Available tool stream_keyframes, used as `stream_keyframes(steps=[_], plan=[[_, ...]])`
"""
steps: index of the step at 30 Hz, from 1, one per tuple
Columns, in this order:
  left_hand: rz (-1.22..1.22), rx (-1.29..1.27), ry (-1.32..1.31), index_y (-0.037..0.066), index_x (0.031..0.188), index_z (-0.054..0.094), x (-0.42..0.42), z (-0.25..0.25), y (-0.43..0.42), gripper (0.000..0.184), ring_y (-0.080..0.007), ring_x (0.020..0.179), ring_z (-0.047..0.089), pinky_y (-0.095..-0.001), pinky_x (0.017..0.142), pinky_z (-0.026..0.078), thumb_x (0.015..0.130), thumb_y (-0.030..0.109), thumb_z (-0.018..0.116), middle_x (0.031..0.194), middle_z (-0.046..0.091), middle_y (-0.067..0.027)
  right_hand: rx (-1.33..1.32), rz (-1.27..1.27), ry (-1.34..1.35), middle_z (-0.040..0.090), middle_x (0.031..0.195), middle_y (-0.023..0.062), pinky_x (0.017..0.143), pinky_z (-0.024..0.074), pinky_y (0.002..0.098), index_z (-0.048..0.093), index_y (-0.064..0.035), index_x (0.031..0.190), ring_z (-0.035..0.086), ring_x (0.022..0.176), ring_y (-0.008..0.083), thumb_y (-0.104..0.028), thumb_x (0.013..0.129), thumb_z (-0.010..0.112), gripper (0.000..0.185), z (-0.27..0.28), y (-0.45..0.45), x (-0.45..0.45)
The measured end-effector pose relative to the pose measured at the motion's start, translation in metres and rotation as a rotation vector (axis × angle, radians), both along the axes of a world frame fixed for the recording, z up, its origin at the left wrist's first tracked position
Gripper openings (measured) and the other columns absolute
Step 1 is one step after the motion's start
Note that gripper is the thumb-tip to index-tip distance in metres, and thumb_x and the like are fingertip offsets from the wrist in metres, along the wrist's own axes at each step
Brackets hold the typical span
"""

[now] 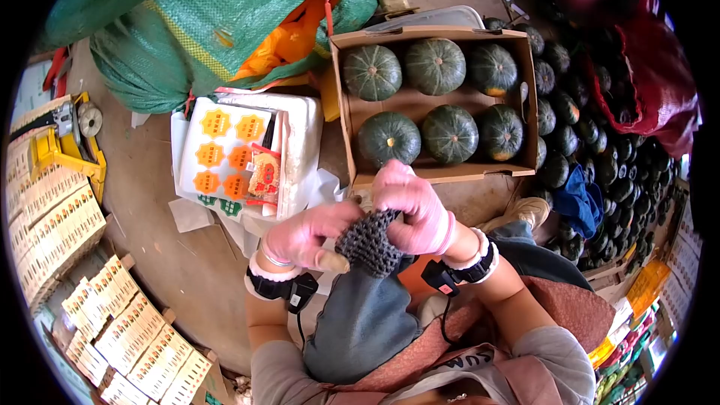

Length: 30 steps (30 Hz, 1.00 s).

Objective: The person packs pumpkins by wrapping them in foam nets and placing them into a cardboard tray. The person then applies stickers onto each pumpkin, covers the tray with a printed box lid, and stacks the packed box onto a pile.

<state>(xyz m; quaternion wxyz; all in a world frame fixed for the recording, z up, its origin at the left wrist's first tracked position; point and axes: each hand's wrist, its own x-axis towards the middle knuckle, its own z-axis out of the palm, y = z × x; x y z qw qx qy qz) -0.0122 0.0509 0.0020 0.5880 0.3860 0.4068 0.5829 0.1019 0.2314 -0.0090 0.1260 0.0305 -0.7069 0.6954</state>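
Just nearer than the open rectangular brown cardboard box, left hand and right hand fingers pinch a dark-grey bunched mesh sleeve, probably light, soft, stretchy; grip its rim.

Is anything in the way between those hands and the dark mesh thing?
Nothing visible stands between them: the left hand and right hand are both on the dark mesh.

We locate a mesh net before the carton holding six squashes; stickers lie left, apparently loose squashes right.
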Motion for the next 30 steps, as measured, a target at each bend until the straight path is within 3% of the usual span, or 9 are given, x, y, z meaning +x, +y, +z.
stream_keyframes(steps=[3, 5, 8, 11, 14, 15, 20, 26, 30], plan=[[-0.124, -0.02, 0.117, 0.0, 0.098, 0.064, -0.008, -0.008, -0.006, 0.04, -0.0297, 0.092, 0.057, -0.0421, 0.086, 0.04, 0.079, 0.034, 0.073, 0.094, 0.062, -0.0149, -0.198, 0.147, 0.066, 0.054, 0.075, 0.0076, 0.072, 0.0378, 0.0348, 0.054, -0.0045, 0.069, 0.05, 0.071, 0.0283, 0.003, 0.058, 0.053, 0.013, 0.002, 0.005, 0.008], [-0.055, -0.208, 0.08, -0.003, 0.096, 0.063, -0.005, -0.008, -0.019, 0.04, -0.0291, 0.097, 0.059, -0.0472, 0.095, 0.039, 0.081, 0.033, 0.072, 0.099, 0.064, -0.0141, -0.701, 0.389, -0.167, 0.059, 0.088, 0.01, 0.081, 0.041, 0.0314, 0.056, -0.0021, 0.085, 0.055, 0.082, 0.0231, 0.001, 0.069, 0.056, 0.016, 0.006, 0.014, 0.026], [0.504, -0.405, -0.312, 0.003, 0.092, 0.056, 0.01, -0.004, 0.0, 0.027, -0.0162, 0.09, 0.058, -0.0324, 0.084, 0.046, 0.088, 0.029, 0.063, 0.092, 0.06, -0.007, -0.97, 0.683, -0.508, 0.058, 0.112, 0.0063, 0.09, 0.0419, 0.03, 0.05, 0.0043, 0.122, 0.049, 0.102, 0.0121, -0.02, 0.09, 0.063, 0.043, 0.003, 0.024, 0.043], [0.37, -0.436, -0.448, 0.004, 0.103, 0.054, 0.028, -0.022, 0.031, 0.039, -0.0105, 0.09, 0.055, -0.0256, 0.081, 0.044, 0.092, 0.041, 0.055, 0.093, 0.058, -0.003, -0.573, 0.622, -0.531, 0.065, 0.096, 0.0111, 0.086, 0.0471, 0.0321, 0.06, 0.0079, 0.108, 0.059, 0.091, 0.0165, -0.025, 0.09, 0.062, 0.038, -0.011, 0.048, 0.062], [-0.083, -0.442, -0.389, -0.002, 0.109, 0.057, 0.01, -0.027, 0.066, 0.038, -0.0086, 0.091, 0.054, -0.0224, 0.082, 0.044, 0.092, 0.032, 0.057, 0.096, 0.06, -0.0026, -1.036, -0.059, -0.261, 0.067, 0.093, 0.016, 0.08, 0.0511, 0.0356, 0.062, 0.0067, 0.103, 0.066, 0.086, 0.026, -0.028, 0.089, 0.06, 0.037, 0.011, 0.063, 0.085], [-0.075, -0.533, -0.168, -0.001, 0.1, 0.06, 0.003, -0.018, 0.082, 0.026, -0.0097, 0.088, 0.056, -0.0253, 0.079, 0.045, 0.091, 0.024, 0.059, 0.093, 0.062, -0.0006, -1.018, -0.372, -0.44, 0.067, 0.085, 0.0113, 0.073, 0.0525, 0.0345, 0.06, 0.0055, 0.103, 0.064, 0.075, 0.0208, -0.023, 0.091, 0.058, 0.031, 0.018, 0.061, 0.082], [0.365, -0.167, 0.874, 0.0, 0.087, 0.058, 0.01, -0.059, 0.148, 0.019, -0.0303, 0.076, 0.059, -0.0359, 0.069, 0.046, 0.081, 0.014, 0.069, 0.08, 0.059, -0.0159, -0.033, -0.522, -0.671, 0.058, 0.08, -0.0002, 0.055, 0.047, 0.0238, 0.06, -0.0048, 0.096, 0.056, 0.072, 0.0104, -0.02, 0.094, 0.053, 0.016, -0.04, 0.084, 0.09], [0.119, -0.287, 0.825, 0.003, 0.104, 0.052, 0.007, -0.104, 0.181, 0.02, -0.0424, 0.087, 0.057, -0.0411, 0.075, 0.047, 0.092, 0.018, 0.056, 0.09, 0.061, -0.024, -0.838, -0.448, -1.028, 0.062, 0.09, 0.0011, 0.051, 0.052, 0.0307, 0.054, -0.0081, 0.109, 0.06, 0.081, 0.0139, -0.02, 0.095, 0.051, 0.019, -0.036, 0.091, 0.052], [0.145, -0.337, 0.738, 0.004, 0.105, 0.05, -0.004, -0.082, 0.183, 0.019, -0.0421, 0.083, 0.058, -0.0402, 0.075, 0.047, 0.093, 0.02, 0.054, 0.088, 0.059, -0.0238, -0.816, -0.544, -0.937, 0.062, 0.1, 0.0029, 0.064, 0.0522, 0.0288, 0.053, -0.009, 0.119, 0.06, 0.084, 0.0125, -0.02, 0.095, 0.051, 0.026, -0.022, 0.089, 0.043]])
